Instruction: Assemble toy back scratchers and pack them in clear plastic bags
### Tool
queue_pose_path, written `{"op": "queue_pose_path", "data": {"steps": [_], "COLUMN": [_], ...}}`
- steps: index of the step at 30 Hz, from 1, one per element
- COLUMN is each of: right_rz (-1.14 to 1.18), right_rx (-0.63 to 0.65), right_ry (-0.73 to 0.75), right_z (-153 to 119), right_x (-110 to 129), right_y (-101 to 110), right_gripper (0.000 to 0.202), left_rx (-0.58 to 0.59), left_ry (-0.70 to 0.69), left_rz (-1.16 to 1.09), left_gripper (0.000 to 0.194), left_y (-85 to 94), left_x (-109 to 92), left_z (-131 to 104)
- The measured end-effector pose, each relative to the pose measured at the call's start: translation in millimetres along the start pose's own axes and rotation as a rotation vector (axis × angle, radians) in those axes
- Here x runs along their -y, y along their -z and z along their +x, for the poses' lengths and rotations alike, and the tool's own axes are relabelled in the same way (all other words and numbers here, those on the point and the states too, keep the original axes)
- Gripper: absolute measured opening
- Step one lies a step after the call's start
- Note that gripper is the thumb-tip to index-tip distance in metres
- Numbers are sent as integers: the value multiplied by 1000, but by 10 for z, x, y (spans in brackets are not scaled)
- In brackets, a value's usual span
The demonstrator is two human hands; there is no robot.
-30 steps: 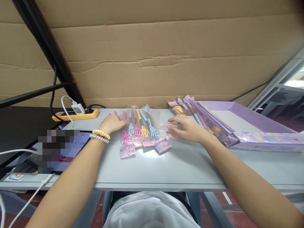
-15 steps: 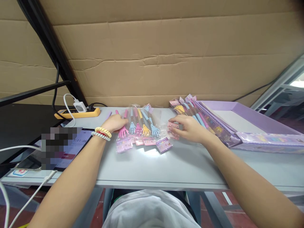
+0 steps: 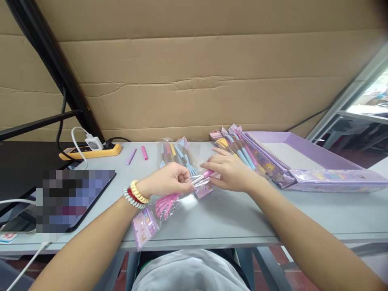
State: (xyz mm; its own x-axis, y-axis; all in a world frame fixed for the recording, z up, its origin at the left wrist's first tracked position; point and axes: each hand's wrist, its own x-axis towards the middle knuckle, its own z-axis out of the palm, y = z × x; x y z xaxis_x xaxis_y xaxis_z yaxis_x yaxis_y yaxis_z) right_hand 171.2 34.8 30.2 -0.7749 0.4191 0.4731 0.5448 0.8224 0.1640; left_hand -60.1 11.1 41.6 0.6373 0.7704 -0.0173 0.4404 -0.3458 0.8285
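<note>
My left hand [image 3: 169,180] is closed around a pink back scratcher [image 3: 166,205] in a clear plastic bag, held tilted over the table. Its hand-shaped head points down to the left, and a purple printed card [image 3: 144,227] hangs from the bag at that end. At the upper end, my right hand [image 3: 232,169] has its fingers around the pink handle tip; the exact grip is partly hidden. Behind my hands lie several more bagged back scratchers [image 3: 173,150] in blue, yellow and pink, partly covered by my left hand.
Two loose tubes, one purple [image 3: 131,157] and one pink [image 3: 144,152], lie at the back left. A second pile of bagged scratchers [image 3: 239,147] leans by a purple box [image 3: 306,141] on the right. A tablet [image 3: 91,202] and a yellow power strip [image 3: 106,151] are left.
The left hand has picked up the pink back scratcher from the row and brought it right and nearer. My right hand has left the small cards and now meets the handle end.
</note>
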Motion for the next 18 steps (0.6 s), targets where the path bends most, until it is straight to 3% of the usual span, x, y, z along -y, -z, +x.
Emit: {"op": "queue_pose_path", "data": {"steps": [3,5,6,8,10,12,15,18], "right_rz": [56,102,110,75,-2,-68,-156,-205], "right_rx": [123,104,54,-110,-273,-321,-189,67], "right_ry": [-55,-158,-246,-501,-795,-989,-1147,-1223], "right_z": [-18,-46,-65,-113,-171,-231,-307,-358], "right_x": [-2,-64,-114,-241,-381,-506,-643,-733], "right_y": [-6,13,35,105,198,281,323,262], "right_gripper": [20,29,33,37,37,37,40,34], "left_rx": [45,-33,-119,-398,-666,-831,-892,-818], "left_ry": [16,32,39,34,45,81,158,223], "left_rz": [-61,-199,-283,-424,-478,-471,-358,-116], "left_gripper": [27,33,38,41,32,23,16,16], "left_y": [45,158,234,410,580,702,753,694], "left_x": [51,99,130,208,299,385,488,557], "left_z": [22,32,36,39,37,36,57,98]}}
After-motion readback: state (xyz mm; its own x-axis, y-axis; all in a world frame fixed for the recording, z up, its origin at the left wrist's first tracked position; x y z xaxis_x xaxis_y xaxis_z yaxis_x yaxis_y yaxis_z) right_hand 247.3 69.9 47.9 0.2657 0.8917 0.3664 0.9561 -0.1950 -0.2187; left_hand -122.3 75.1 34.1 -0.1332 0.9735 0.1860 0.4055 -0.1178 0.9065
